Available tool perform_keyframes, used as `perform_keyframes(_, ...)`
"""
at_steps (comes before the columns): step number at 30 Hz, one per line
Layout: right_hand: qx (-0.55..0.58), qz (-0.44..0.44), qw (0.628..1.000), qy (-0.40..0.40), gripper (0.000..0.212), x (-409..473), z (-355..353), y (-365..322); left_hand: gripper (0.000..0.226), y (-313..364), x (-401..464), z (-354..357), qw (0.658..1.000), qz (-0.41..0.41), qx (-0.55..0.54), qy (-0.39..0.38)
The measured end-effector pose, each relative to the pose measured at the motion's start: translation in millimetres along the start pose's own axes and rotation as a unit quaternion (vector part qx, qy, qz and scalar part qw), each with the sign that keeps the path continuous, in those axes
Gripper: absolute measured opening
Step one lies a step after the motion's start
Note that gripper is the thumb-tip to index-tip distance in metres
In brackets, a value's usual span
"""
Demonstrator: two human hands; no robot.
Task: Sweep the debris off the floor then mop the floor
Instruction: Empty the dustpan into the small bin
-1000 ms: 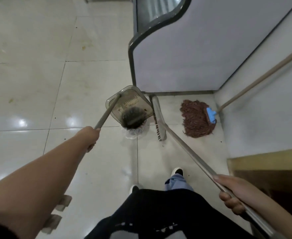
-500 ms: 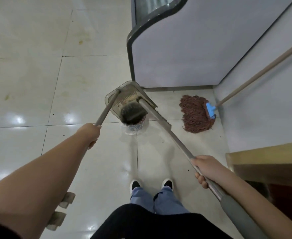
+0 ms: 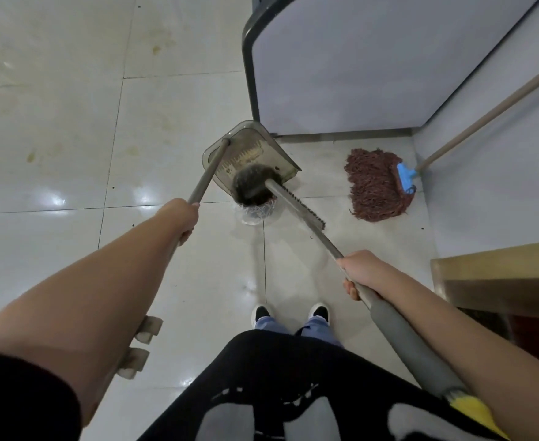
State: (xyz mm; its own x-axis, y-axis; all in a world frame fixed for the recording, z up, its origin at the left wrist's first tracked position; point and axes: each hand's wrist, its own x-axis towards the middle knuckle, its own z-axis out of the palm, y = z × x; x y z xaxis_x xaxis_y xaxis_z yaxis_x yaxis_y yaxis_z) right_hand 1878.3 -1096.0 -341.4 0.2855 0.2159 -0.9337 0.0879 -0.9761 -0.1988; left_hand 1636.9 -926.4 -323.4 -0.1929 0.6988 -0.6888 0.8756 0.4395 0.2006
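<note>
Left hand [image 3: 179,218] grips the dustpan [image 3: 249,160] handle, right hand [image 3: 362,270] grips the broom [image 3: 293,202]; a mop [image 3: 378,184] lies beside the cabinet [image 3: 341,65].

No readable text, labels, numbers or signs anywhere.

Tilted grey dustpan [image 3: 249,157] over pale tiled floor [image 3: 55,122], broom [image 3: 297,208] bristles inside; brown mop [image 3: 376,186] lying beside wall.
</note>
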Motion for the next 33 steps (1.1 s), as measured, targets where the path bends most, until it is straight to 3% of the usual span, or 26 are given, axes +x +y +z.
perform_keyframes(6,0.003,-0.002,1.0,-0.028,0.021,-18.6,-5.7,16.2,0.051,-1.7,1.6,-4.8,0.999,-0.007,0.035,-0.01)
perform_keyframes(14,0.072,-0.038,0.996,0.019,0.021,-17.7,-6.9,27.2,0.052,-7.1,5.4,-3.5,0.999,-0.008,0.031,-0.013)
perform_keyframes(18,0.014,-0.047,0.998,0.032,0.023,-6.8,-2.3,8.9,0.053,-6.1,2.8,0.4,0.999,-0.018,0.029,-0.018)
perform_keyframes(26,-0.034,-0.017,0.999,-0.021,0.021,-2.8,18.3,14.0,0.05,-6.7,0.5,1.0,1.0,-0.02,-0.011,-0.008)
perform_keyframes(33,0.064,-0.03,0.997,-0.025,0.018,-35.5,-2.3,37.2,0.048,-18.3,-11.1,-12.1,1.0,0.007,0.004,-0.002)
